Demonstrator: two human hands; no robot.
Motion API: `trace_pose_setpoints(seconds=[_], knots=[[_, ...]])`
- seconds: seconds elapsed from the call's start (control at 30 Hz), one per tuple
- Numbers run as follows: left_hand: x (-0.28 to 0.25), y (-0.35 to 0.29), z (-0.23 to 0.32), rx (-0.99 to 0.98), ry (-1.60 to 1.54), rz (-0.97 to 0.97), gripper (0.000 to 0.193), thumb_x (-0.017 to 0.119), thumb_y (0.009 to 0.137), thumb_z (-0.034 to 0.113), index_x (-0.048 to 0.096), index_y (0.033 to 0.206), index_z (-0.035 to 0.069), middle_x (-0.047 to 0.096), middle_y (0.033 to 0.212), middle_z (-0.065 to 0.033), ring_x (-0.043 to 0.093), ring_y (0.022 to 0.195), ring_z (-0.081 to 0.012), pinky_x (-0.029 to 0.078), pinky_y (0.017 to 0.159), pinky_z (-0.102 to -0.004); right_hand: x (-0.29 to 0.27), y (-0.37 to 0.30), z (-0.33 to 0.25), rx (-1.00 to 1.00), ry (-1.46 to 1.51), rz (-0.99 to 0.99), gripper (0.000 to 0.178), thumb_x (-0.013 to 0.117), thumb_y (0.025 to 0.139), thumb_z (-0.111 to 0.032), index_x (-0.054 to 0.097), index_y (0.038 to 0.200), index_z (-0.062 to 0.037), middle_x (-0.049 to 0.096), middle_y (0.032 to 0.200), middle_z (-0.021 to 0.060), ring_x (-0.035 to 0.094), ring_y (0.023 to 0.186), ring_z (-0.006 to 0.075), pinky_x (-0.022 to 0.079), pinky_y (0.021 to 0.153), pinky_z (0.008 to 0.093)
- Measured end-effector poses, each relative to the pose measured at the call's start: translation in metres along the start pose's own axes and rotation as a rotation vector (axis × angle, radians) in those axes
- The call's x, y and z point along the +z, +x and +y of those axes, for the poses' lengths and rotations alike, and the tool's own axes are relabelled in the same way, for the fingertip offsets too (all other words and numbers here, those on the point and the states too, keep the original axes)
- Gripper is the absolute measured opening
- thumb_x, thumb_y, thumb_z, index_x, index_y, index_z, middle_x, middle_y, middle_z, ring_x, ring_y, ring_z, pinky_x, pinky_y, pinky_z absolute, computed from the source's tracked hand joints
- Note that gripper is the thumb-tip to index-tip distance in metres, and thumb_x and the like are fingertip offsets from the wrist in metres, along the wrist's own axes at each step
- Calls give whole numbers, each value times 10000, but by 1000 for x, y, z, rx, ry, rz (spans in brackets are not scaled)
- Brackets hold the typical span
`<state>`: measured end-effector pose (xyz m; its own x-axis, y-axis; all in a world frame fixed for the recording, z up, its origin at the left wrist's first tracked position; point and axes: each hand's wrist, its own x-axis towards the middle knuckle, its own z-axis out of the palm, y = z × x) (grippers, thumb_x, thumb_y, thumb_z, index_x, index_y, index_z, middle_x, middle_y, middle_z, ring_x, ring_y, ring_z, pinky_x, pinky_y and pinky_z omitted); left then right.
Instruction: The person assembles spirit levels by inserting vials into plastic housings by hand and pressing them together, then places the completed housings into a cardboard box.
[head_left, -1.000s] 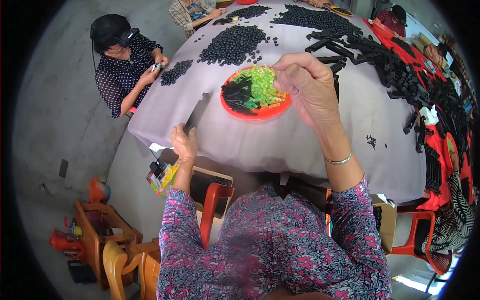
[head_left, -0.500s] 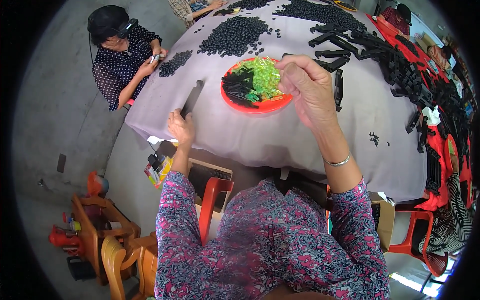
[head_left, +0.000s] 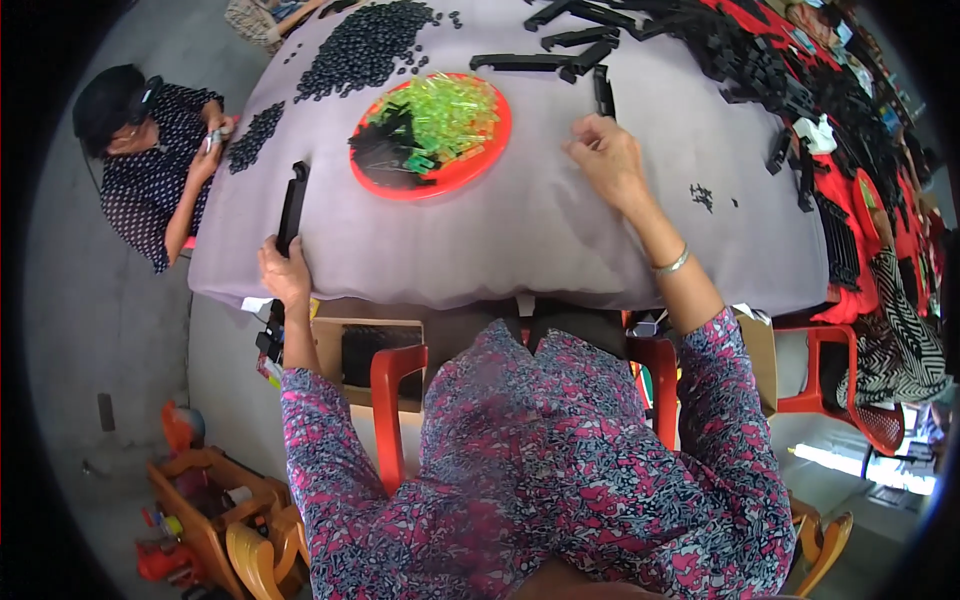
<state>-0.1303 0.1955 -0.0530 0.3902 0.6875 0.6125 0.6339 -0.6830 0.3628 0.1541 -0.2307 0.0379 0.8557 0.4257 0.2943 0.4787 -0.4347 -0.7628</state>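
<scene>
My left hand [head_left: 285,272], near the table's front left edge, is closed around the lower end of a long black plastic strip [head_left: 292,208], which points away from me. To the right of the red plate, my right hand [head_left: 610,165] is raised with its fingers curled in a pinch; whatever is in them is too small or hidden. Just beyond that hand lies another black plastic strip [head_left: 603,88]. Between my hands, the red plate [head_left: 448,186] bears a heap of clear yellow-green small pieces [head_left: 452,110] and thin black pieces [head_left: 385,150].
Black round pieces [head_left: 365,45] are heaped at the back left, with a smaller pile [head_left: 258,135] beside a co-worker [head_left: 140,165]. Many black strips [head_left: 760,75] cover the far right. Tiny black bits [head_left: 702,197] lie right of my hand. A red chair [head_left: 390,400] is under me.
My right hand has left the plate's edge and is now apart from it, to the right. My left hand still holds the strip, slightly nearer me. The whole view has shifted.
</scene>
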Motion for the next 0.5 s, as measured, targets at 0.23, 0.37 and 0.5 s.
trace_pose_setpoints(seconds=[0.23,0.37,0.5], knots=[[-12,-13,17,-65,9,77,696,803,778,284,506,1343,7,492,1135,-230,490,1073,-417,414,929,-500,-24,23,41,242,-451,154,678,774,759,-493,590,1219,-30,588,1216,163,621,1108,358,526,890,470],[-27,-26,57,110,-55,205,614,767,793,219,528,1324,22,484,1138,-214,476,1088,-391,406,939,-492,-10,32,47,353,-521,114,711,758,741,-526,600,1214,-19,595,1237,192,609,1159,366,518,924,474],[-34,-37,105,279,-332,149,470,736,816,99,591,1257,25,486,1125,-192,498,1090,-356,425,953,-452,-9,45,61,333,-528,47,597,713,763,-448,640,1171,-18,647,1185,221,633,1125,376,517,920,468]])
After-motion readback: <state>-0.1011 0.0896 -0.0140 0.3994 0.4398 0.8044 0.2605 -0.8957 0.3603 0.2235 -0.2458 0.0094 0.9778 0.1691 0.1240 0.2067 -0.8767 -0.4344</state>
